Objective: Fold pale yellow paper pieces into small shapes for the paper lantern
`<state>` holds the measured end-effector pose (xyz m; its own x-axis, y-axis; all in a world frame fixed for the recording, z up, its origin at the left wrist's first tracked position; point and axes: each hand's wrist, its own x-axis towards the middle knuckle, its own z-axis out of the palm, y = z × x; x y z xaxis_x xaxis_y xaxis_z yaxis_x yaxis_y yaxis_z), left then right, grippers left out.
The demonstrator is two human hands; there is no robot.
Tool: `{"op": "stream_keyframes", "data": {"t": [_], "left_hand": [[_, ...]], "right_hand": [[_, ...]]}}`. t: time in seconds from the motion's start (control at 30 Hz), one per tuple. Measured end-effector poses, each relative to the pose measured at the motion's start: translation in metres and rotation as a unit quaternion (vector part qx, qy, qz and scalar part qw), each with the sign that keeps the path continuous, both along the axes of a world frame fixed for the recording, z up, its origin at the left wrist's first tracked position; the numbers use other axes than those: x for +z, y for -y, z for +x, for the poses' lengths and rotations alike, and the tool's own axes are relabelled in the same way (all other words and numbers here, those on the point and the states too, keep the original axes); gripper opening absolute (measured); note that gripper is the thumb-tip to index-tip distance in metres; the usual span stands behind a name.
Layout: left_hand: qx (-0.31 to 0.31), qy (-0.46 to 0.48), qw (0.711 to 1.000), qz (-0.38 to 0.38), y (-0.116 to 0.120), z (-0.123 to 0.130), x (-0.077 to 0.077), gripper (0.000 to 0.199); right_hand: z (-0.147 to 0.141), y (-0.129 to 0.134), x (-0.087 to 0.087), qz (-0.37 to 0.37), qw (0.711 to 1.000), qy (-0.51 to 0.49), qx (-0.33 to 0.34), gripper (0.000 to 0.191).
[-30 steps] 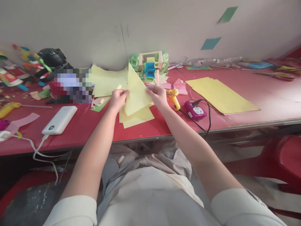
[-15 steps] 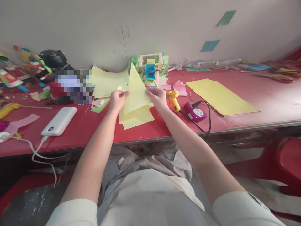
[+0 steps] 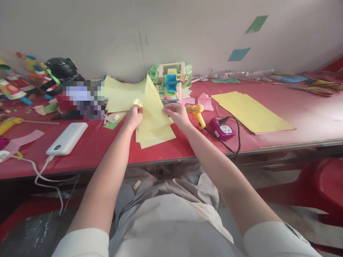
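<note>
A pale yellow paper triangle (image 3: 153, 103) stands tilted between my hands, its tip pointing toward the wall. My left hand (image 3: 135, 115) pinches its left edge, with the fingers closed. At the right edge, my right hand (image 3: 176, 113) grips the paper between thumb and fingers. Beneath it, more pale yellow paper (image 3: 158, 137) lies on the red table (image 3: 171, 151). A yellow glue gun (image 3: 198, 116) lies just right of my right hand. Behind the triangle is a small wooden-stick frame (image 3: 171, 66) with blue and green folded paper.
Yellow sheets (image 3: 254, 112) and a purple power socket (image 3: 223, 128) lie to the right. A white power bank (image 3: 67, 138) with a cable is at the left. Another pale sheet (image 3: 124, 93) lies behind my left hand. Scissors (image 3: 312, 90) rest at the far right; a red stool (image 3: 328, 185) stands below.
Both hands have shifted slightly left with the paper triangle. The triangle's tip has moved lower and to the left, and the paper now sits closer over the paper beneath.
</note>
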<state>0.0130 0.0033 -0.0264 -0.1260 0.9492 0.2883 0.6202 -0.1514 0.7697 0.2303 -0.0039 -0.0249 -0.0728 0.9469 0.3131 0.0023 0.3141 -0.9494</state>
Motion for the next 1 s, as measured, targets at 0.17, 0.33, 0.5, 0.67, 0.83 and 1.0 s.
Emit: {"op": "stream_keyframes", "data": {"t": [0.17,0.33,0.5,0.67,0.83,1.0], "left_hand": [[0.014,0.002,0.999,0.035,0.003,0.000,0.005,0.008],[0.015,-0.058,0.997,0.047,0.007,-0.015,0.015,0.013],[-0.079,-0.092,0.991,0.059,0.011,-0.021,0.019,0.020],[-0.108,-0.133,0.985,0.012,0.014,-0.014,0.016,0.018],[-0.126,-0.126,0.984,0.020,0.018,-0.001,0.019,0.020],[-0.116,-0.108,0.986,0.057,0.017,0.002,0.024,0.020]], "right_hand": [[-0.002,0.002,0.000,-0.024,1.000,-0.004,-0.001,0.027],[-0.003,0.005,0.004,-0.048,0.998,-0.020,0.032,0.034],[-0.004,0.007,0.005,-0.077,0.995,-0.037,0.049,0.057],[-0.005,0.005,-0.001,-0.059,0.992,-0.042,0.100,0.043],[-0.007,0.006,-0.001,-0.064,0.992,-0.050,0.094,0.035],[-0.007,0.007,0.002,-0.081,0.993,-0.019,0.086,0.035]]}}
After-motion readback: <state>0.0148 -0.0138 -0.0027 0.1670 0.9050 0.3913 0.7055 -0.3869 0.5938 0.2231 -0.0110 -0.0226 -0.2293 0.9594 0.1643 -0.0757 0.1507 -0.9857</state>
